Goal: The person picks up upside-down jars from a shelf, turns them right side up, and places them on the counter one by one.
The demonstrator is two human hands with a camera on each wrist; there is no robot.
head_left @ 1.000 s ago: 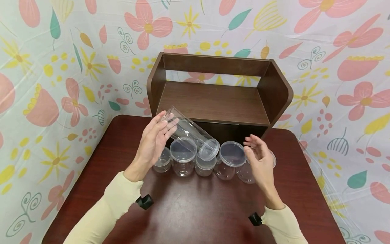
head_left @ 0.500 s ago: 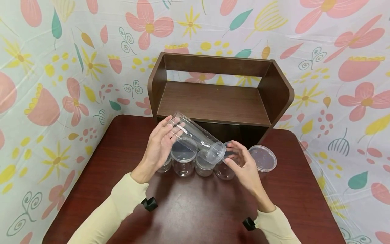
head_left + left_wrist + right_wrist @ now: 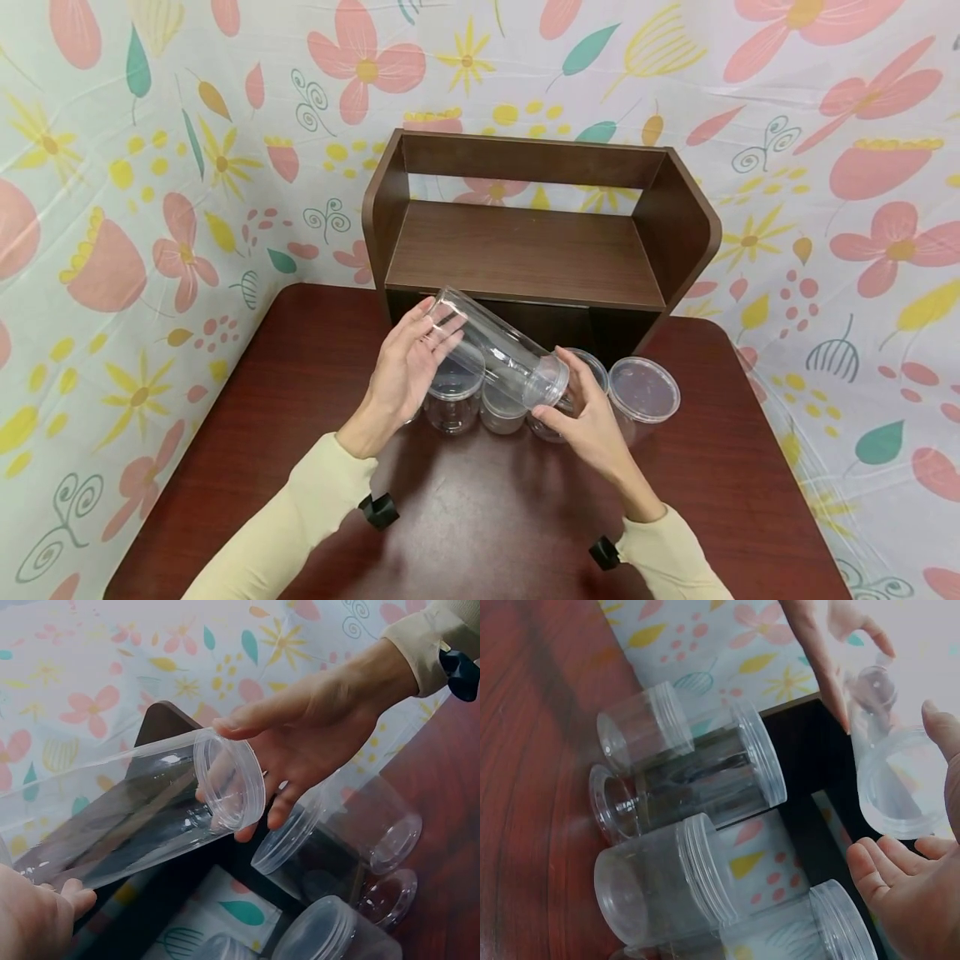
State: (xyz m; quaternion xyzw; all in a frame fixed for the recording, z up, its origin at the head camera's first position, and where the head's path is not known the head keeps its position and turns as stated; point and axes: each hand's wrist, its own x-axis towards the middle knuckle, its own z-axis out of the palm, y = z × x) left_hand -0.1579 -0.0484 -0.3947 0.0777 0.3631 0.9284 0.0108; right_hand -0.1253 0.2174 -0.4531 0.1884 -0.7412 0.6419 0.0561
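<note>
A tall clear plastic jar (image 3: 491, 346) is held aloft, tilted, its lidded end lower and to the right. My left hand (image 3: 405, 358) holds it near the base, thumb on the near side and fingers behind the clear wall. At the other end my right hand (image 3: 592, 421) grips round the screw lid (image 3: 551, 382). In the left wrist view that hand's thumb (image 3: 236, 726) lies at the lid's rim, with the fingers on the far side. Beneath, several shorter clear jars stand in a row, including a wide one (image 3: 452, 408) and a small one (image 3: 502, 412).
The rightmost jar (image 3: 645, 392) stands beside my right hand. A dark brown shelf unit (image 3: 525, 250) rises behind the row on the reddish-brown table (image 3: 450, 525). Flower-patterned cloth (image 3: 187, 333) hangs at the back and left.
My right hand has come left from over the rightmost jars to the lid of the tall jar. My left hand has carried the jar slightly right and down.
</note>
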